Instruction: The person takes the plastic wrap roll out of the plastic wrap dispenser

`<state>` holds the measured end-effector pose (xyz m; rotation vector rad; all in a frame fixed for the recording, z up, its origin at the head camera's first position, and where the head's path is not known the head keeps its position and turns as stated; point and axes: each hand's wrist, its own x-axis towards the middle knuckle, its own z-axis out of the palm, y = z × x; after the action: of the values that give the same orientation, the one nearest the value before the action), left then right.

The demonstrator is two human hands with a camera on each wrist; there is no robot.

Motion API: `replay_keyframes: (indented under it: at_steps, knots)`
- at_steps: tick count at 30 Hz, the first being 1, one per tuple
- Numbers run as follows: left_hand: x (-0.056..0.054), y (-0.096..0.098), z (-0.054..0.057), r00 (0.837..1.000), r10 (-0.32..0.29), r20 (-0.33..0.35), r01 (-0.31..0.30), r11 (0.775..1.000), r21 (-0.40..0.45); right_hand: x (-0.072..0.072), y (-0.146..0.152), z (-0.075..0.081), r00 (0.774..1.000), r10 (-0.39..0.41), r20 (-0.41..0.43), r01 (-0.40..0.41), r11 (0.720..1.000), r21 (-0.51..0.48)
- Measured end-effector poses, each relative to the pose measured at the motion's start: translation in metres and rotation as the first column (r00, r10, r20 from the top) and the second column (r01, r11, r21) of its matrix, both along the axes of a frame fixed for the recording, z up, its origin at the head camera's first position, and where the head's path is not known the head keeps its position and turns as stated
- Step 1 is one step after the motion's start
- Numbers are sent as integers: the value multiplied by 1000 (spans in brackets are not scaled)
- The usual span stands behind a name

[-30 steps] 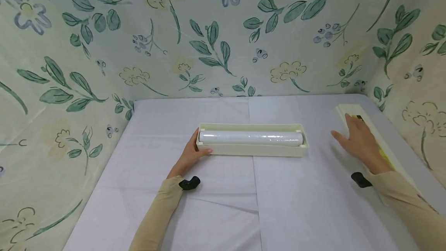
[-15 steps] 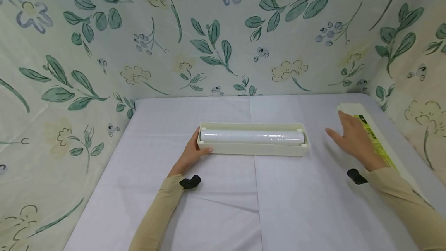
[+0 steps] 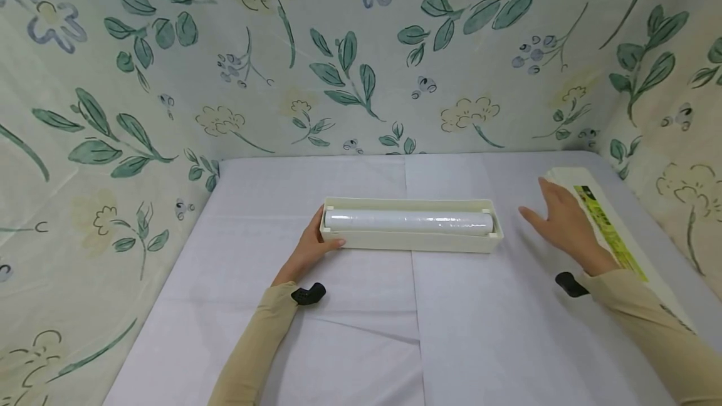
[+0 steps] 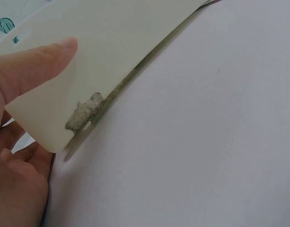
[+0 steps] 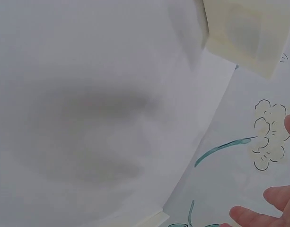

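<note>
The left grip (image 3: 307, 250) pinches while the right grip (image 3: 568, 225) hovers, loosely spread.

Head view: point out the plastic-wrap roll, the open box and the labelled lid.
Plastic-wrap roll (image 3: 408, 222): head view, glossy middle.
Open box (image 3: 412, 242): head view, near wall.
Labelled lid (image 3: 612, 234): head view, yellow-green label.

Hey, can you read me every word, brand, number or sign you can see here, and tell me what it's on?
None can be read.
Yellow-green and black label on the long white piece: too small and blurred.
Dark marking along the edge of the right sleeve: too small to read.
White box and the roll inside: no lettering visible on the sides shown.
</note>
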<state>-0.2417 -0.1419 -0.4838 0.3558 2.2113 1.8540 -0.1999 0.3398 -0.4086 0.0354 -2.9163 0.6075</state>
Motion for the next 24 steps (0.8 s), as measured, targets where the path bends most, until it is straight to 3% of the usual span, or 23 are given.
replay_keyframes:
  at_steps: [3,10,14,18,24]
  knots:
    - [0,0,1,1000,-1,18,1,1000,13,0,-4,1,1000,2,6,-2,1000,-4]
    - [8,1,20,999,-14,41,13,1000,9,-1,-12,2,1000,16,12,-16,1000,-14]
    - [10,1,25,998,-18,52,17,1000,11,-1,-19,4,999,36,25,-36,999,-12]
    - [8,1,23,999,-21,28,21,1000,7,-2,-26,7,998,51,40,-51,999,-4]
    - [0,0,4,1000,-7,2,7,1000,9,-2,-32,10,997,63,43,-63,998,2]
